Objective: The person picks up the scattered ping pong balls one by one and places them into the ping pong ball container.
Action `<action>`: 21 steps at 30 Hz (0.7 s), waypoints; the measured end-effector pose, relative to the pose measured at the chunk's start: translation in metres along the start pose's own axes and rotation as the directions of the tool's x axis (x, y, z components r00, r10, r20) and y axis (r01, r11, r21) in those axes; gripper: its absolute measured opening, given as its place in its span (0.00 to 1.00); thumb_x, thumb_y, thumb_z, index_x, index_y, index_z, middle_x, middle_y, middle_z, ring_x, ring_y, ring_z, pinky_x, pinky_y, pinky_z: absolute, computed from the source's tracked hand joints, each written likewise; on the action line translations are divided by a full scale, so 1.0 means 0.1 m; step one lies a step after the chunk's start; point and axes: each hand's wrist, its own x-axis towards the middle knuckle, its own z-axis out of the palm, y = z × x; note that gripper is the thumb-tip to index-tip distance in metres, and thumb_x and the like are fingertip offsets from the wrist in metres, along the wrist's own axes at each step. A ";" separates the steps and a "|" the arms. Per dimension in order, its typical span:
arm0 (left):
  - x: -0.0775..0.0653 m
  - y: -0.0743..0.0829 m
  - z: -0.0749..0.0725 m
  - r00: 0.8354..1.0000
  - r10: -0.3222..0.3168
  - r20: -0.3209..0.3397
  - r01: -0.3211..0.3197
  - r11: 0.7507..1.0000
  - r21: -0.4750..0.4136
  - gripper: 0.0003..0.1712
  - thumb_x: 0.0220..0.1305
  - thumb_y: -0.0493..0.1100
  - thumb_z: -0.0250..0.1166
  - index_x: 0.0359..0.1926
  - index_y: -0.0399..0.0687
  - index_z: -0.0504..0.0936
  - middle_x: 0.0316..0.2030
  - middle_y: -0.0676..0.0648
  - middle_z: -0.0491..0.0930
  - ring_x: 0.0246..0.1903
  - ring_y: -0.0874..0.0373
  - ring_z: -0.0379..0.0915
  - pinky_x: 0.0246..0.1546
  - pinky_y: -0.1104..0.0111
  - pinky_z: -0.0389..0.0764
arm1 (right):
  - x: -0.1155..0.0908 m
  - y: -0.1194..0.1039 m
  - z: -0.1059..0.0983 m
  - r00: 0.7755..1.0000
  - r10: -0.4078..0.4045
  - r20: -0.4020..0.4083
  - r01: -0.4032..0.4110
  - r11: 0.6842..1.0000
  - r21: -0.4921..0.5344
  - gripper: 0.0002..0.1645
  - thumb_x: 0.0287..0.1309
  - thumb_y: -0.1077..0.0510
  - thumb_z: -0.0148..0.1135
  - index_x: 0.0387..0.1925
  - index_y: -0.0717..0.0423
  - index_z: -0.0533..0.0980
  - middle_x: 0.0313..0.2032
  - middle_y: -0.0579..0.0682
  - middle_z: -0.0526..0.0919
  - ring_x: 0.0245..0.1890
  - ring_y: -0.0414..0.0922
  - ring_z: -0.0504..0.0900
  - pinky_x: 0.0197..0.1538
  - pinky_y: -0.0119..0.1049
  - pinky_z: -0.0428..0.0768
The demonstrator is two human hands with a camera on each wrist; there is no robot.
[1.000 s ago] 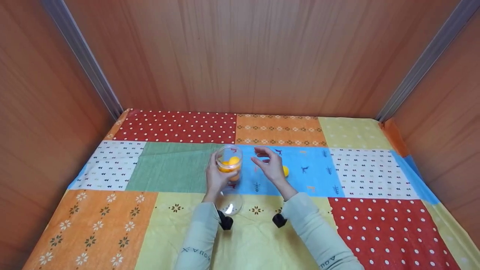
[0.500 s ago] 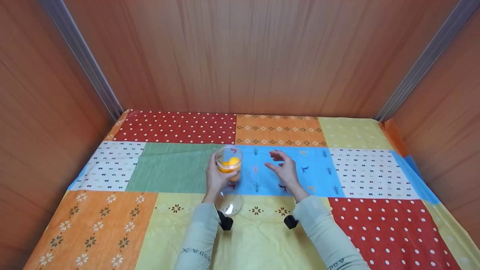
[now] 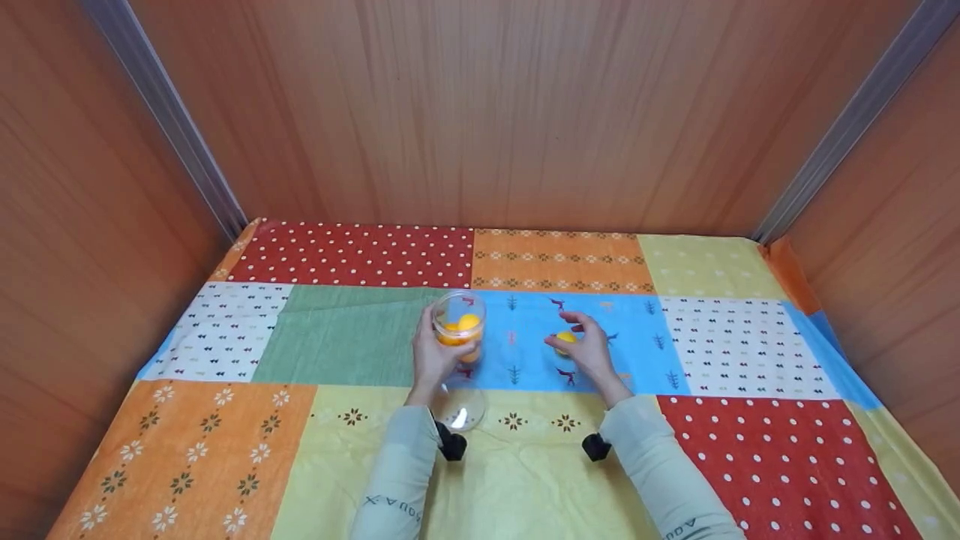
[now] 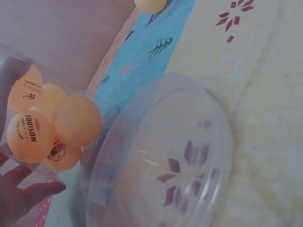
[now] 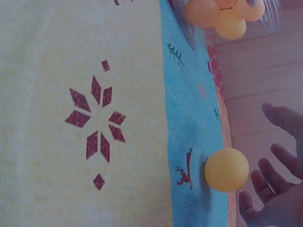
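My left hand [image 3: 430, 351] grips a clear plastic jar [image 3: 458, 324] standing upright on the blue patch of the cloth. Several orange table-tennis balls [image 4: 47, 127] lie inside it, seen through the wall in the left wrist view. The jar's clear lid [image 3: 459, 409] lies flat on the yellow patch just in front of the jar. To the right, one loose orange ball [image 3: 565, 338] rests on the blue patch. My right hand [image 3: 590, 349] hovers over it with spread fingers [image 5: 272, 182]. In the right wrist view a small gap shows between them and the ball [image 5: 227, 170].
A patchwork cloth [image 3: 750, 450] covers the whole table. Wooden walls [image 3: 487, 112] close in the back and both sides. Black wrist-camera mounts [image 3: 451, 442] sit on both sleeves.
My right hand has moved right, away from the jar, and come down around the loose ball. The left hand and jar have stayed put.
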 end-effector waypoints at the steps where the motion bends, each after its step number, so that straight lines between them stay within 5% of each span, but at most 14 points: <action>1: 0.00 0.00 0.00 1.000 0.008 -0.003 -0.008 1.000 0.004 0.46 0.35 0.39 0.75 0.58 0.50 0.61 0.53 0.47 0.67 0.51 0.52 0.65 0.54 0.58 0.66 | 0.00 0.02 -0.01 1.000 0.013 -0.001 -0.013 1.000 0.001 0.30 0.43 0.59 0.68 0.51 0.63 0.70 0.50 0.60 0.71 0.47 0.56 0.67 0.46 0.46 0.69; 21: -0.01 0.01 0.00 1.000 -0.017 0.007 0.017 1.000 -0.010 0.47 0.37 0.40 0.74 0.59 0.51 0.60 0.54 0.46 0.67 0.52 0.52 0.64 0.54 0.57 0.65 | 0.00 0.28 -0.07 0.993 0.115 -0.004 -0.115 0.991 -0.071 0.33 0.39 0.57 0.71 0.49 0.65 0.70 0.39 0.58 0.73 0.36 0.51 0.71 0.40 0.42 0.71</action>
